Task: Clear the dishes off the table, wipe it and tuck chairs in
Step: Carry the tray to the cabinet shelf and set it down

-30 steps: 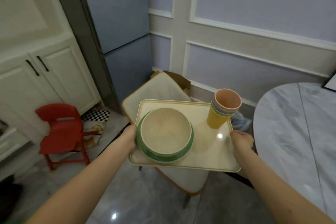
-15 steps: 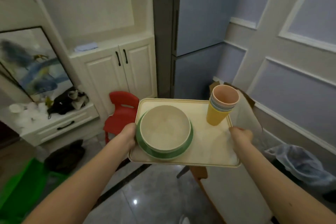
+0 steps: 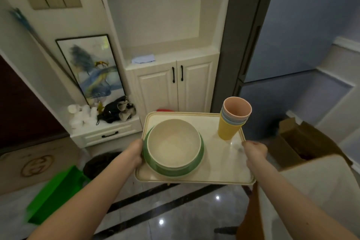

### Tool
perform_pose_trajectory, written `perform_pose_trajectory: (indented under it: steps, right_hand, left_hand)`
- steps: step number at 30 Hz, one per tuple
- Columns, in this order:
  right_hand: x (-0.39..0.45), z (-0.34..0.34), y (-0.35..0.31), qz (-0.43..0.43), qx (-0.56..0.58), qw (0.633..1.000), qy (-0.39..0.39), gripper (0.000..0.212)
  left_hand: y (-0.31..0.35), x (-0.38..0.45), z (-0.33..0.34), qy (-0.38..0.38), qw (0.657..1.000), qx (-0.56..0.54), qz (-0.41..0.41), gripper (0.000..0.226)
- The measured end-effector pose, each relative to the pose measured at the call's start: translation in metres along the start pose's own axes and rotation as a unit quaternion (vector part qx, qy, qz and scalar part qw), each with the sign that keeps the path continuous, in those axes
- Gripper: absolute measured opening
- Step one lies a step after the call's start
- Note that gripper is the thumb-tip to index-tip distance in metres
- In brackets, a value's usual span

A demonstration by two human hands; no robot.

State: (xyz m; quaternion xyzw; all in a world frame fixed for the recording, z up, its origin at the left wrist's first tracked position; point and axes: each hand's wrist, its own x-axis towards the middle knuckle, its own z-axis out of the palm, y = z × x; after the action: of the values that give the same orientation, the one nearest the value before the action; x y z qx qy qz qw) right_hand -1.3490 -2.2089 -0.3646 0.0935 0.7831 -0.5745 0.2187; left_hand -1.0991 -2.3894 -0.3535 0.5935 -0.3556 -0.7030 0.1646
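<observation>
The tray (image 3: 212,173), cream with a raised rim, is held level in mid-air in front of the person, above the glossy floor (image 3: 175,214). On its left half sits a cream bowl (image 3: 173,142) nested in a green bowl (image 3: 175,167), the green rim showing all round beneath it. At the tray's 1 o'clock corner stands a stack of cups (image 3: 233,119): a pink cup on top, pale blue and green rims under it, a yellow cup at the bottom, upright and well apart from the bowls.

The left hand (image 3: 134,154) grips the tray's 9 o'clock edge, just beside the green bowl; its fingers are under the tray and out of sight. The right hand (image 3: 255,152) grips the 3 o'clock edge, fingers curled round the rim near the yellow cup's base.

Beyond the tray at 12 o'clock is a white cabinet (image 3: 175,87) with two doors and black handles, a folded paper (image 3: 143,59) on its top. At 10 o'clock a framed painting (image 3: 91,70) leans on the wall above a low drawer unit (image 3: 109,134) carrying white cups and a black bag (image 3: 115,111). A green bag (image 3: 56,193) lies on the floor at 8 o'clock. A grey-blue fridge (image 3: 292,45) stands at 2 o'clock, with an open cardboard box (image 3: 303,140) at 3 o'clock.
</observation>
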Motion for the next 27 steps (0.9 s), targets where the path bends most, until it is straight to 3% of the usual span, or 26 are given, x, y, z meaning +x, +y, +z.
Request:
perform_pose_trajectory:
  steps: [16, 23, 27]
  right_hand:
    - [0.123, 0.158, -0.116, -0.005, -0.037, 0.999, -0.037, 0.026]
    - [0.167, 0.237, -0.16, -0.011, -0.056, 0.998, 0.007, 0.027]
    - [0.189, 0.278, -0.189, -0.023, -0.061, 0.998, 0.017, 0.017]
  left_hand:
    - [0.135, 0.145, 0.042, 0.042, 0.998, -0.048, -0.001, 0.027]
    - [0.211, 0.225, 0.057, 0.03, 0.998, -0.044, 0.017, 0.027]
    - [0.26, 0.268, 0.064, 0.018, 0.999, -0.027, 0.027, 0.024]
